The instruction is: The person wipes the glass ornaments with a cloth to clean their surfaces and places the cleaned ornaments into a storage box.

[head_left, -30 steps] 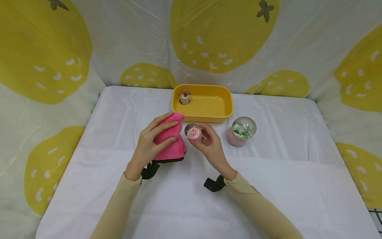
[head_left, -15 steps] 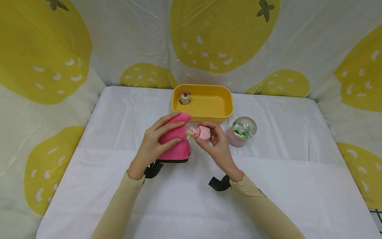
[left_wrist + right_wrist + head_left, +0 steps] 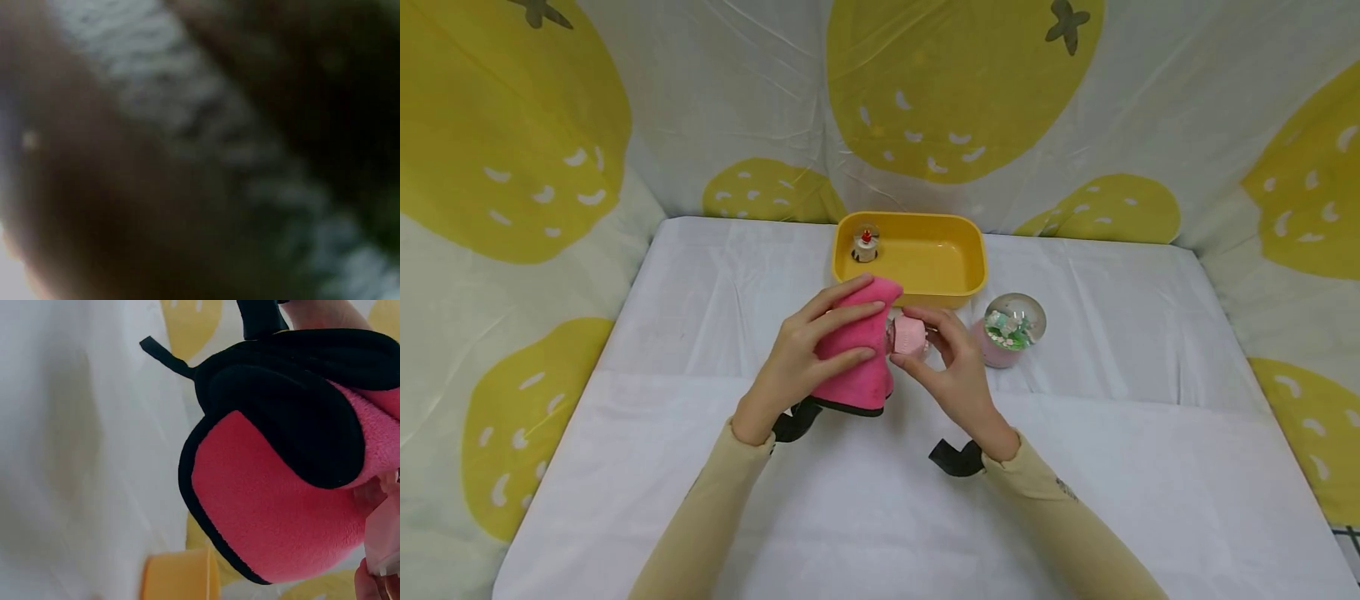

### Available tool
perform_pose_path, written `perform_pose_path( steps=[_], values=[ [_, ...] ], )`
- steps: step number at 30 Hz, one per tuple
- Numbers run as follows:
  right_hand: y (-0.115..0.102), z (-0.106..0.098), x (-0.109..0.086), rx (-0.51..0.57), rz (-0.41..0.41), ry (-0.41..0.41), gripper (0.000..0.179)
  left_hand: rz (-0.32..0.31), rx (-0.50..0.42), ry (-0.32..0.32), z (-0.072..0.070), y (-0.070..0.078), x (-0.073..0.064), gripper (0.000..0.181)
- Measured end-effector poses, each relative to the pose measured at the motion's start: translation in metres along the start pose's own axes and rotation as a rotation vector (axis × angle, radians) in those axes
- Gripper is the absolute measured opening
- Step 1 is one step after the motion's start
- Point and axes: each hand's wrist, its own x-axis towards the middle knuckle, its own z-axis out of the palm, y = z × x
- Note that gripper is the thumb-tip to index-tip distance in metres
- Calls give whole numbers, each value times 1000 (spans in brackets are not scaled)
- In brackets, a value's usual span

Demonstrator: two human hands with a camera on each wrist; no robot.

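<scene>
My left hand (image 3: 793, 354) grips a folded pink cloth (image 3: 852, 358) with dark edging. In the right wrist view the cloth (image 3: 269, 512) hangs in folds with a small black loop. A small snow globe (image 3: 910, 336) with a pink base is pinched by the base between the thumb and fingers of my right hand (image 3: 958, 371). Its glass dome points left and is mostly hidden against the cloth. The left wrist view is too dark and blurred to tell things apart.
A yellow tray (image 3: 925, 300) stands behind the hands, with a small snow globe (image 3: 866, 243) having a red detail at its left end. To the right, a larger snow globe (image 3: 1011, 327) with a pink base sits on the white-covered table (image 3: 1112, 350).
The small globe has turned so that its base faces right, and its dome has gone against the cloth. Both hands have shifted slightly to the right.
</scene>
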Motion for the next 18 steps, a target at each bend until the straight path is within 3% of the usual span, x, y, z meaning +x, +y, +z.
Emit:
perform_pose_path(
  steps=[3,8,10,14,18],
  values=[
    [-1,-2,1,-58,-149,7,51,3,-15,-21,3,-1,3,45],
    [-3,-7,8,-245,-452,52,43,-42,-10,-90,12,0,4,51],
    [-4,-8,10,-296,-519,72,41,-48,0,-105,16,1,4,51],
    [-6,-12,10,-313,-522,84,41,-12,-13,-91,23,2,6,45],
    [-10,-18,9,-192,-353,66,47,38,-35,-79,25,3,8,39]
  ],
)
